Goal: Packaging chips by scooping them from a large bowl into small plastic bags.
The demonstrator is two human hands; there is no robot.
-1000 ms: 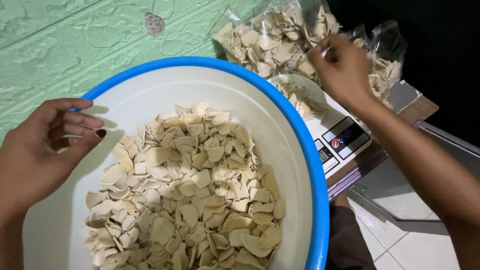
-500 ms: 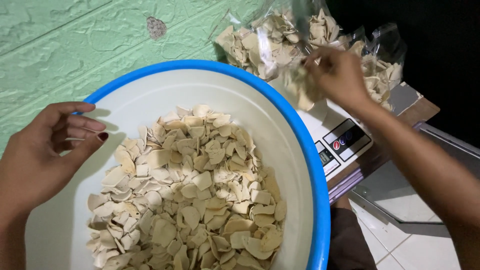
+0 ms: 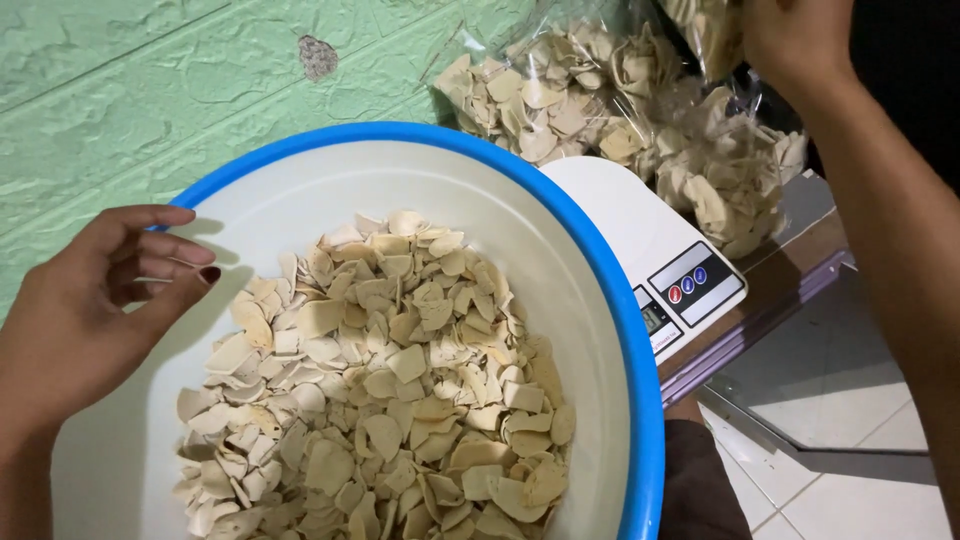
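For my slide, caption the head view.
Right hand lifts a bag of chips above the scale; left hand over the basin.

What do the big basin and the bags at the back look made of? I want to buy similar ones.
The basin looks like moulded plastic: smooth, matt white inside with a blue rim. The bags look like thin clear plastic film, glossy and creased, the pale chips showing through. The right hand holds one bag up.

A bumpy green wall (image 3: 150, 90) is up above the left hand, with a small chipped spot (image 3: 318, 56) in it. Below the right arm is a white tile floor (image 3: 850, 490). Behind that arm it is dark.
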